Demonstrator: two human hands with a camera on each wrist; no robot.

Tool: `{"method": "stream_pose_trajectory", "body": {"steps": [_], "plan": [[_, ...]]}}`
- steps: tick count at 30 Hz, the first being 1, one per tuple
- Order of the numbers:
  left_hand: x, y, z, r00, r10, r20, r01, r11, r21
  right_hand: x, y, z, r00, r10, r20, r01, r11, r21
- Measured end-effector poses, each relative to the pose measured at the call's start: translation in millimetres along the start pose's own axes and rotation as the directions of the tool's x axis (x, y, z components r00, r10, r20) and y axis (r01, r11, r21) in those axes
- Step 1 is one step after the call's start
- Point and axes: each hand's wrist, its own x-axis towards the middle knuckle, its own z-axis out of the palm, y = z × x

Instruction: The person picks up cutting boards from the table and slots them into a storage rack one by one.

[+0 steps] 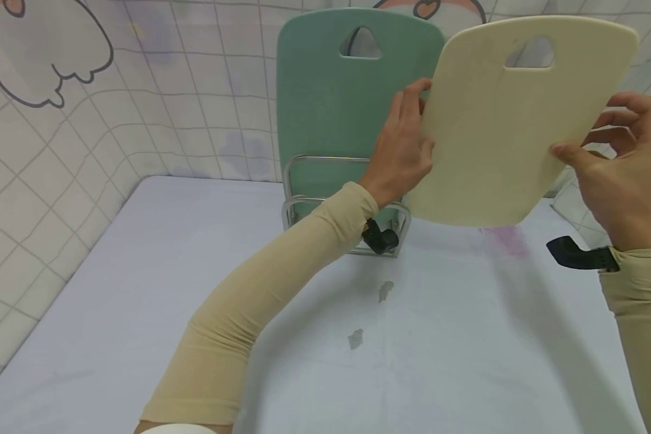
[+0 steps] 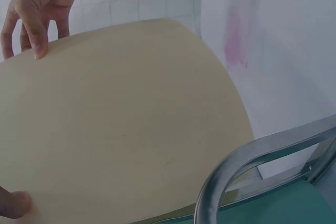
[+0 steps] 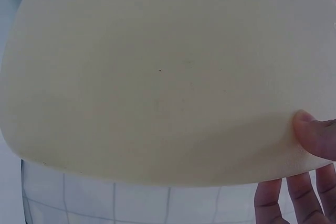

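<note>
Cream plastic fills the upper right of the head view: a cream cutting board held in the air above the pale surface, tilted, its handle hole at the top. A metal rack stands on the surface against the tiled wall, and in it a green cutting board stands upright, just behind and to the left of the cream one. The left hand holds the cream board's left edge, fingers curled over it. The right hand pinches the right edge, thumb on the front face and fingers bent behind. So the board sits between the two grips, clear of the rack.

From the left wrist, the cream cutting board covers most of the picture. A thumb tip of the left hand presses on its near corner, and the right hand shows at the far edge, fingers hooked over it. The metal rack curves just beside the board's lower edge, with the green cutting board inside it.

From the right wrist, the cream cutting board again fills the frame. The right hand has its thumb flat on the face near the edge and its fingers below the rim.
</note>
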Motion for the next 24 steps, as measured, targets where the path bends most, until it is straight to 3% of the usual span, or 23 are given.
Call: {"method": "stream_pose_trajectory", "body": {"steps": [24], "plan": [[-4.0,-5.7,-11.0,1.0,0.012,-0.026,-0.012,1.0,0.002,-2,-7,9,1.0,-0.029,-0.007,0.029,0.997,0.072]]}}
